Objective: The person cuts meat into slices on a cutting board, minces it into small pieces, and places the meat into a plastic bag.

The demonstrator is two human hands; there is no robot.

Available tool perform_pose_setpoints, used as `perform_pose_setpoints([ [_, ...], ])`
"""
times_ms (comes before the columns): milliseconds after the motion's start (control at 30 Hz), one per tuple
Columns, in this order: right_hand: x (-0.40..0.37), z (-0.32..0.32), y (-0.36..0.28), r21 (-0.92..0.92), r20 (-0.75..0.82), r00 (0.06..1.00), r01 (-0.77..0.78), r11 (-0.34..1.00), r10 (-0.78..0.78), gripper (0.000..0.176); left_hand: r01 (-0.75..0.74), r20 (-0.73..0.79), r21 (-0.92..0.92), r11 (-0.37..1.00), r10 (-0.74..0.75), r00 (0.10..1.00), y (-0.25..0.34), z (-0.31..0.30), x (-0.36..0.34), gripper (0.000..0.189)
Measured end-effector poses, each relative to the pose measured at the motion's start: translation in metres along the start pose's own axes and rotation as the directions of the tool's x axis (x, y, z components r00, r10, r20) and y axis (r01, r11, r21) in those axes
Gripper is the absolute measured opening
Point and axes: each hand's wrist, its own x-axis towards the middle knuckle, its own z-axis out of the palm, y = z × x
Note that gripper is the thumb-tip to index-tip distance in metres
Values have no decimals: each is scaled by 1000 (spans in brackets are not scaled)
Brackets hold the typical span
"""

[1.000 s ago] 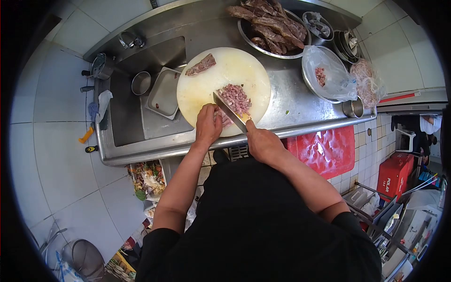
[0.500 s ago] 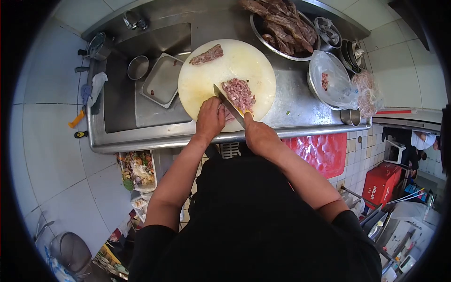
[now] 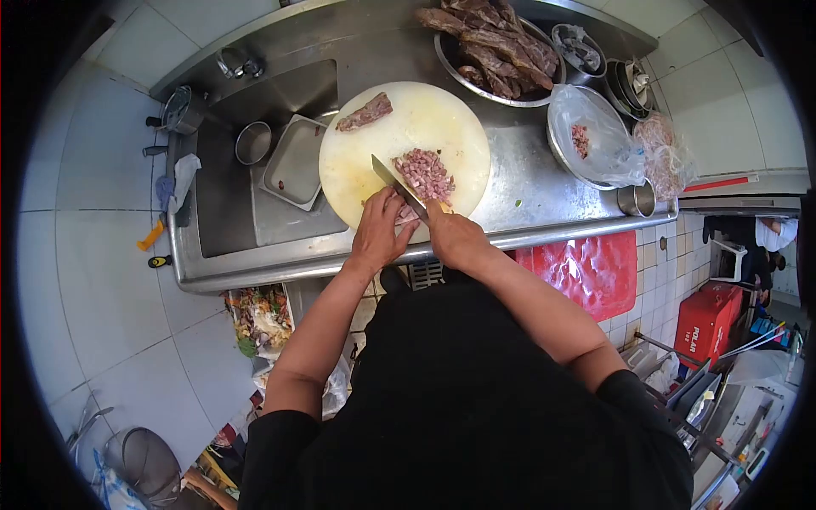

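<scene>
My right hand (image 3: pixel 457 242) is closed round the handle of a knife (image 3: pixel 396 184), whose blade points up and left over the round white cutting board (image 3: pixel 459 119). Under the fingers of my left hand (image 3: pixel 376 229), beside the blade, lies a piece of pink meat (image 3: pixel 408 212), held down near the board's front edge. Just right of the blade sits a heap of diced meat (image 3: pixel 427 173). A larger uncut strip of meat (image 3: pixel 365 112) rests at the board's upper left. My fingers partly cover the piece being held.
Behind the board stands a bowl of dark meat strips (image 3: pixel 501 51). A bag-lined bowl (image 3: pixel 586 140) with some diced meat and a metal cup (image 3: pixel 636 199) are on the right. Left are the sink (image 3: pixel 225 212) and a metal tray (image 3: pixel 293 161). A person (image 3: pixel 748 246) is far right.
The view has shifted slightly. The knife blade and both hands sit a little further left and lower in view. Both hands keep their hold.
</scene>
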Motion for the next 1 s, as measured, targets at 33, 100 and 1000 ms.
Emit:
perform_pose_setpoints([
  [33, -5, -3, 0, 8, 10, 1000, -7, 1000, 7, 29, -3, 16, 18, 1000, 3, 1000, -2, -1, 1, 61],
  [100, -19, -5, 4, 21, 30, 999, -10, 1000, 10, 28, 5, 0, 11, 1000, -5, 1000, -1, 2, 0, 59],
  [1000, -50, -12, -11, -74, 42, 999, 15, 997, -12, 29, 116, -82, -129, 985, -127, 989, -6, -10, 12, 19],
])
